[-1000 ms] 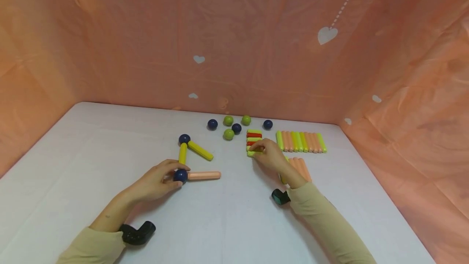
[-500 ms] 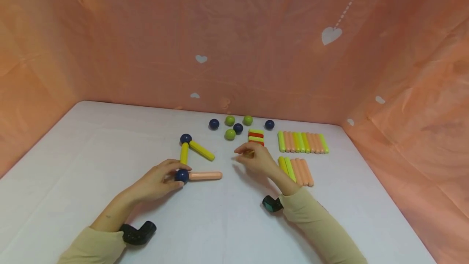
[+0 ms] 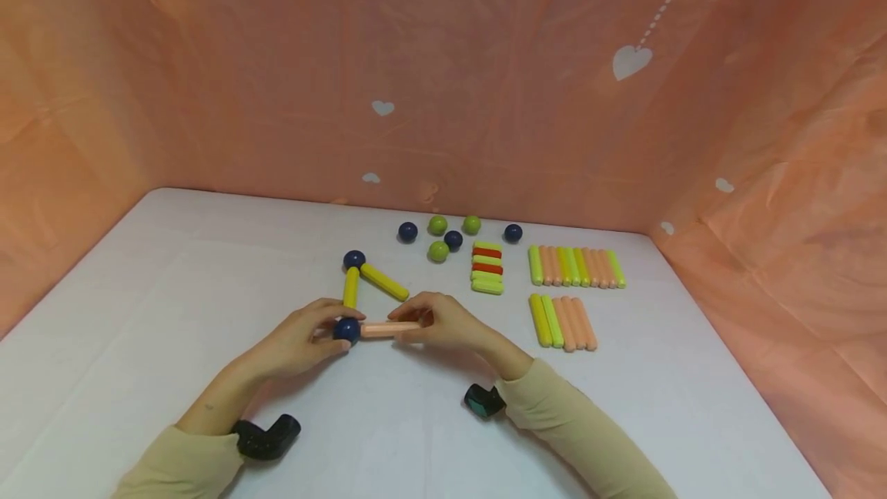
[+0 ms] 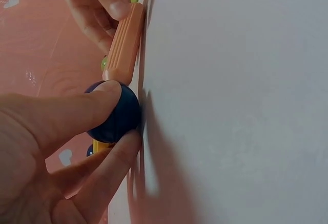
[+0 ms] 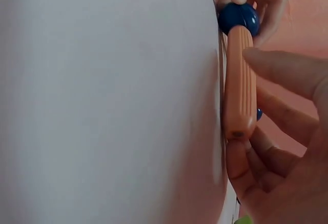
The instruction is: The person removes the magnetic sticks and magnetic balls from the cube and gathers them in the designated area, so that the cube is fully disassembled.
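My left hand (image 3: 298, 343) pinches a dark blue ball (image 3: 346, 331) between thumb and fingers; the left wrist view shows the thumb on top of the ball (image 4: 122, 114). A peach ridged stick (image 3: 379, 329) joins the ball and points right along the tabletop. My right hand (image 3: 449, 323) holds this stick near its free end, the thumb lying along the ridges of the stick (image 5: 240, 88) in the right wrist view. From the held ball a yellow stick (image 3: 351, 286) runs back to another blue ball (image 3: 354, 259), where a second yellow stick (image 3: 385, 282) slants off to the right.
Several loose balls, blue (image 3: 407, 232) and green (image 3: 439, 251), lie toward the back edge. Short green and red sticks (image 3: 488, 269) are stacked in a column. Two rows of longer sticks, a back row (image 3: 577, 266) and a front row (image 3: 563, 323), lie at the right.
My right hand has left the short stick column, moved left and forward across the table, and taken hold of the peach stick. My left hand stays on the blue ball.
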A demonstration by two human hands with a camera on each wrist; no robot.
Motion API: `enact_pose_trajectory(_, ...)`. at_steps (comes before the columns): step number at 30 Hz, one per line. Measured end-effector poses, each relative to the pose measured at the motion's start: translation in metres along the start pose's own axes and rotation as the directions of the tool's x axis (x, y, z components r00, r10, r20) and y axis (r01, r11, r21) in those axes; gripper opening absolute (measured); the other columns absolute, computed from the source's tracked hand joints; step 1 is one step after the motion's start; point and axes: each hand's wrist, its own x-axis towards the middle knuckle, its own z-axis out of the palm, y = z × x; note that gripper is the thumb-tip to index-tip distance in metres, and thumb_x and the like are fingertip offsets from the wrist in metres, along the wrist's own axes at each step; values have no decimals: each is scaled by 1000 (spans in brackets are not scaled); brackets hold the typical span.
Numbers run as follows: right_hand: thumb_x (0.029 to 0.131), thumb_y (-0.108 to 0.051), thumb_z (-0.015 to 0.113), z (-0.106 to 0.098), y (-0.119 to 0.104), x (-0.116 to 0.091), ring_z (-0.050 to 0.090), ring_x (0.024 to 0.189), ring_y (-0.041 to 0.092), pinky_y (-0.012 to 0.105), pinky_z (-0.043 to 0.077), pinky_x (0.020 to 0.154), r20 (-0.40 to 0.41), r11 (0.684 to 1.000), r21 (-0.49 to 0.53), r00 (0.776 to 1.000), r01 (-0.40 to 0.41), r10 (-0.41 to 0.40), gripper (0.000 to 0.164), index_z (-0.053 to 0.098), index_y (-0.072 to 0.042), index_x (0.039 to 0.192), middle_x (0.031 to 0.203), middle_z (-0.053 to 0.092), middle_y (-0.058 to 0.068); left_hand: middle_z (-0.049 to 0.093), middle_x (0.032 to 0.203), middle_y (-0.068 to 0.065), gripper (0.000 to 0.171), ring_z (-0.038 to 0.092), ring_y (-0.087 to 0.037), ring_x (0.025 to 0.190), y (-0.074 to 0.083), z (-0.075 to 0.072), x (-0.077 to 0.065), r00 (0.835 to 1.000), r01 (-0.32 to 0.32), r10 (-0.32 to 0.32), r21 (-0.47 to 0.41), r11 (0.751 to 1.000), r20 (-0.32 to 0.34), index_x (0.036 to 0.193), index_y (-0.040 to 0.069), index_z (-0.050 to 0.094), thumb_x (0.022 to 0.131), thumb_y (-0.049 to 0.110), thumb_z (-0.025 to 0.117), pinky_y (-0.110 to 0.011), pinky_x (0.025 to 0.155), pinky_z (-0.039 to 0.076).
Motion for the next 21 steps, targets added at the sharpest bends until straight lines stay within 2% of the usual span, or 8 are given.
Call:
enact_pose_trajectory(8, 84, -14, 74, 1, -4, -1, 49, 81, 5, 17, 41, 71, 48, 1000, -28, 999, -13, 15, 29, 72, -7, 112, 99, 69, 5, 49, 132, -28, 34, 47, -49, 122, 1, 0, 3, 1000, -10, 10, 6, 1000, 5, 121, 9, 64, 88, 11, 68, -66, 98, 35)
enact_pose_trajectory(12, 84, -14, 74, -1, -4, -6, 51, 82, 3, 17, 43, 74, 73, 998, -63, 997, 29, -25, 28, 72, -7, 111, 99, 71, 5, 50, 131, -28, 33, 49, -48, 120, 6, 0, 5, 1000, -2, 2, 20, 1000, 15, 119, 7, 64, 87, 8, 68, -64, 97, 38)
enact_pose_trajectory(15, 86, -15, 73, -4, -2, -14, 53, 83, 5, 18, 44, 75, 44, 996, -85, 999, 33, -29, 27, 72, -7, 112, 99, 71, 5, 49, 132, -29, 33, 51, -47, 118, 8, 1, 6, 1000, 18, -19, 28, 999, 25, 120, 6, 64, 86, 7, 68, -62, 96, 41)
enact_pose_trajectory(21, 88, -15, 69, -15, 11, -27, 54, 89, 10, 22, 47, 76, -43, 998, -14, 997, -69, 68, 25, 71, -11, 113, 108, 70, 3, 49, 132, -29, 34, 54, -45, 116, 5, 0, 4, 1000, 21, -21, 27, 999, 14, 120, 6, 64, 86, 8, 69, -59, 95, 43)
